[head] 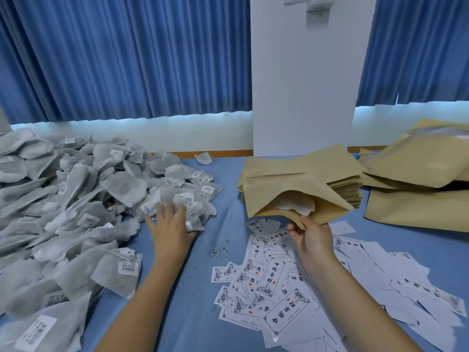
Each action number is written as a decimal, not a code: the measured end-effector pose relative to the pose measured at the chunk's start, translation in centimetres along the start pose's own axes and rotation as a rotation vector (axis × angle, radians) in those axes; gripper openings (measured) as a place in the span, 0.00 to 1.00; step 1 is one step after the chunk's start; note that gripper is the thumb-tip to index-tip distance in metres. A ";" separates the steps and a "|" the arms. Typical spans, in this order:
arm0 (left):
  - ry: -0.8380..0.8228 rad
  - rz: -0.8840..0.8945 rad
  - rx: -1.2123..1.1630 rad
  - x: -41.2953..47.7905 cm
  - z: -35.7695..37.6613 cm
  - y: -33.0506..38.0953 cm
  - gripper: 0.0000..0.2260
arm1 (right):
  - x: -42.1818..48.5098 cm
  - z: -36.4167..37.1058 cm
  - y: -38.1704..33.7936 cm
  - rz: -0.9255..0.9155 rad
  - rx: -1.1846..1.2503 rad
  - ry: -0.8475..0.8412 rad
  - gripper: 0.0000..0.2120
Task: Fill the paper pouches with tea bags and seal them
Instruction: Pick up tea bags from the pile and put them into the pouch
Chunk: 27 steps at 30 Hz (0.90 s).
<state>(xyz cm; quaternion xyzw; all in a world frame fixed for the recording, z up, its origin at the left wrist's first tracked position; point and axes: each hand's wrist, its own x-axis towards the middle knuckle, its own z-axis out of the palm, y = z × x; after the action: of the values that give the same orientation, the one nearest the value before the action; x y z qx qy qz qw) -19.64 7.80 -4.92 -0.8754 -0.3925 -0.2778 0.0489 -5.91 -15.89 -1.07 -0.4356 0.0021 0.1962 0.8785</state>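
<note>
A big heap of grey-white tea bags (76,199) with barcode tags covers the left of the blue table. My left hand (171,226) lies on the heap's right edge, its fingers curled round a tea bag (195,214). My right hand (313,237) pinches the lower rim of a brown paper pouch (286,191) and holds it up with its mouth open. A white tea bag (295,205) shows inside that mouth. Behind the held pouch lies a stack of flat empty pouches (340,184).
White printed labels (274,280) and blank backing slips (396,270) are strewn over the table's front right. More brown pouches (418,181) are piled at the far right. A lone tea bag (204,158) lies near the back edge. Blue curtains and a white pillar stand behind.
</note>
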 end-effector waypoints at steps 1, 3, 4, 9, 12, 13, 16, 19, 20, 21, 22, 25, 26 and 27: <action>-0.003 0.018 -0.020 -0.2 0.0 0.7 0.28 | -0.1 0.0 0.0 -0.004 -0.011 -0.006 0.08; -0.030 0.092 -0.112 -0.5 0.1 1.5 0.28 | -0.1 0.0 0.0 -0.015 -0.023 -0.027 0.10; -0.052 0.131 -0.157 -0.4 0.2 1.7 0.28 | -0.1 0.0 0.0 -0.023 -0.023 -0.041 0.10; -0.151 -0.084 -0.071 0.2 1.0 1.8 0.34 | -0.3 0.0 -0.2 -0.051 -0.023 -0.072 0.09; -0.189 -0.155 -0.134 0.6 1.3 1.9 0.36 | -0.2 -0.1 -0.2 -0.053 -0.024 -0.067 0.09; -0.163 -0.152 -0.210 0.7 1.4 1.8 0.35 | -0.3 -0.2 -0.3 -0.052 -0.025 -0.067 0.09; -0.039 -0.165 -0.249 1.2 1.4 1.4 0.27 | -0.2 -0.1 -0.3 -0.053 -0.023 -0.067 0.09; -0.100 -0.136 -0.170 1.7 1.2 0.9 0.22 | -0.1 -0.1 -0.2 -0.053 -0.022 -0.061 0.10; -0.099 -0.088 -0.112 1.7 1.1 0.8 0.23 | 0.0 -0.1 -0.2 -0.051 -0.027 -0.065 0.10; -0.095 -0.033 -0.021 1.6 1.0 0.9 0.25 | 0.0 -0.1 -0.3 -0.053 -0.034 -0.071 0.11; -0.054 0.003 0.019 1.3 0.9 1.3 0.27 | 0.0 -0.1 -0.3 -0.059 -0.035 -0.076 0.11; 0.194 0.070 -0.147 0.2 -0.4 3.9 0.24 | 0.0 -0.2 -0.2 -0.072 -0.053 -0.086 0.10; 0.319 0.107 -0.280 0.2 -0.9 4.5 0.21 | 0.0 -0.2 -0.2 -0.078 -0.056 -0.087 0.10; 0.415 0.166 -0.438 0.1 -1.9 4.9 0.18 | 0.0 -0.1 -0.4 -0.082 -0.063 -0.089 0.10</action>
<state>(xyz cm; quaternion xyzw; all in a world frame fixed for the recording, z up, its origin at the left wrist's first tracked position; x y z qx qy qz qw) -16.94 3.90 -2.60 -0.8188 -0.2321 -0.5236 -0.0392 -5.81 -16.19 -0.85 -0.4534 -0.0608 0.1793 0.8709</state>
